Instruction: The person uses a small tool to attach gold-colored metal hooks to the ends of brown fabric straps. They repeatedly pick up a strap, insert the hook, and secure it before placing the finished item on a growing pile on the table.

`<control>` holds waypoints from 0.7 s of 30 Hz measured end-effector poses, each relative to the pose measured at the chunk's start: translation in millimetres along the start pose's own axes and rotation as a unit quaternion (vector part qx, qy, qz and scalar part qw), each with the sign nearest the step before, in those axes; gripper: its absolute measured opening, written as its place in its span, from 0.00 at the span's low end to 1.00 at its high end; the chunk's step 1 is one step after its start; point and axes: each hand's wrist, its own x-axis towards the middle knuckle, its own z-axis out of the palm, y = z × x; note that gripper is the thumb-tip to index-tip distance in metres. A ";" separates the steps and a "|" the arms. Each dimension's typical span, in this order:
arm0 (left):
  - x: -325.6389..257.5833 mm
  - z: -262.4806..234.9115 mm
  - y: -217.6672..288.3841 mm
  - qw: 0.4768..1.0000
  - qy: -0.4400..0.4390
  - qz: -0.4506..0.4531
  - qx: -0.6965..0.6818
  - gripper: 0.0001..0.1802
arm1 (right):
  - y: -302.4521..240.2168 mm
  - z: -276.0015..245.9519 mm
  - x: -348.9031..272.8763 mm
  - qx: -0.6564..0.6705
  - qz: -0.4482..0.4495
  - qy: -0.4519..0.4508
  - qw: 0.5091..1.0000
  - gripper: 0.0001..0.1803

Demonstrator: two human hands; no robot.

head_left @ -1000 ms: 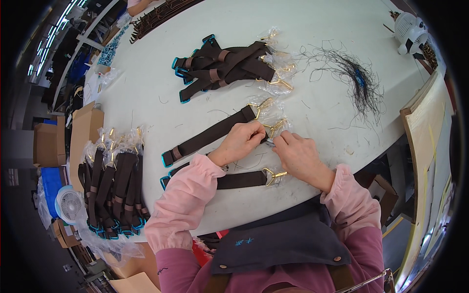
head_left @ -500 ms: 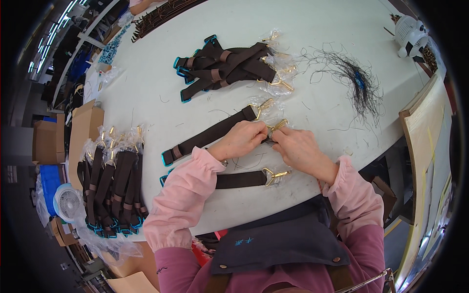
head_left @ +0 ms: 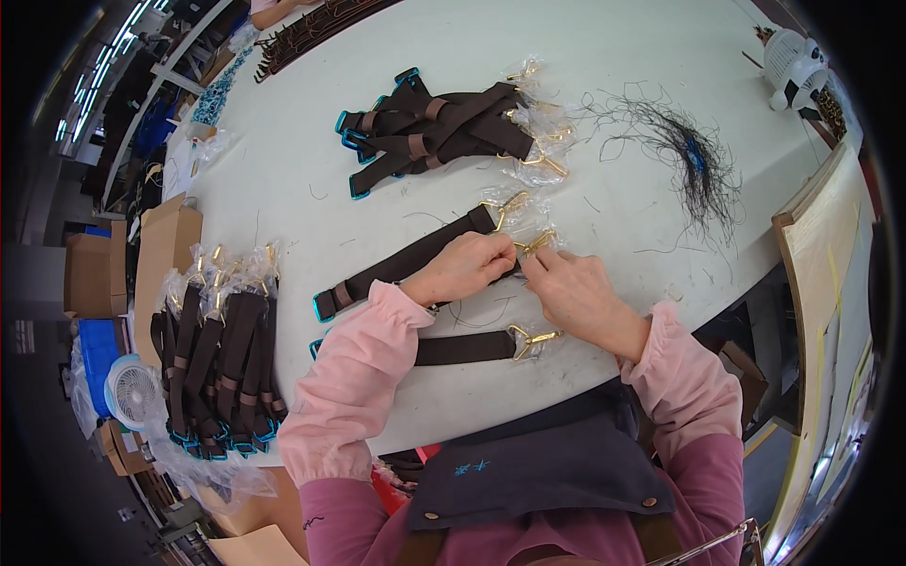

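My left hand (head_left: pixel 462 267) and my right hand (head_left: pixel 569 284) meet over the gold clasp end (head_left: pixel 535 243) of a dark brown strap, pinching it between the fingertips. That strap runs under my left hand. A second brown strap (head_left: pixel 406 259) with a teal end and a gold clasp in clear plastic lies just beyond my left hand. A third strap (head_left: pixel 467 347) with a gold clasp lies near the table edge, below my hands.
A heap of brown straps (head_left: pixel 444 127) lies further out on the white table (head_left: pixel 283 189). A row of wrapped straps (head_left: pixel 219 354) lies at the left edge. A tangle of dark threads (head_left: pixel 694 160) is at the right. Cardboard boxes and a small fan (head_left: pixel 132 391) stand on the floor.
Both hands have shifted slightly away from me along the strap and closed in on its gold clasp end; the straps on the table have stayed put.
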 end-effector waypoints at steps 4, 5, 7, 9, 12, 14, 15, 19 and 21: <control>1.4 -1.3 -2.1 1.000 -0.016 0.006 0.009 0.06 | -0.6 0.3 0.5 0.008 -0.007 0.001 1.000 0.07; 3.3 -2.2 -1.6 1.000 -0.024 -0.007 -0.006 0.06 | 0.9 0.5 0.1 0.016 -0.004 0.003 1.000 0.07; 5.5 -5.4 0.7 0.994 -0.036 -0.064 -0.082 0.07 | 2.8 -2.4 -0.1 0.028 -0.003 0.012 1.000 0.07; 5.1 -5.2 2.4 0.965 -0.049 -0.153 -0.207 0.07 | 3.4 -2.6 -2.2 0.039 0.001 0.021 0.999 0.08; 4.8 -4.6 4.9 0.970 -0.041 -0.151 -0.186 0.08 | 4.4 -1.7 -0.7 0.028 0.008 -0.003 1.000 0.09; 3.5 -4.8 5.2 0.971 -0.041 -0.150 -0.181 0.08 | 2.6 -4.4 1.0 0.019 0.005 -0.008 1.000 0.08; 2.9 -4.7 3.8 0.971 -0.042 -0.147 -0.185 0.08 | 1.6 -5.7 1.9 0.014 0.004 -0.011 1.000 0.08; 2.3 -3.1 -1.3 0.968 -0.049 -0.142 -0.203 0.08 | 0.4 -8.4 4.0 0.004 -0.002 -0.011 1.000 0.08; 2.1 -2.8 -0.8 0.966 -0.048 -0.142 -0.212 0.08 | 0.2 -11.0 5.2 0.005 0.000 -0.020 1.000 0.08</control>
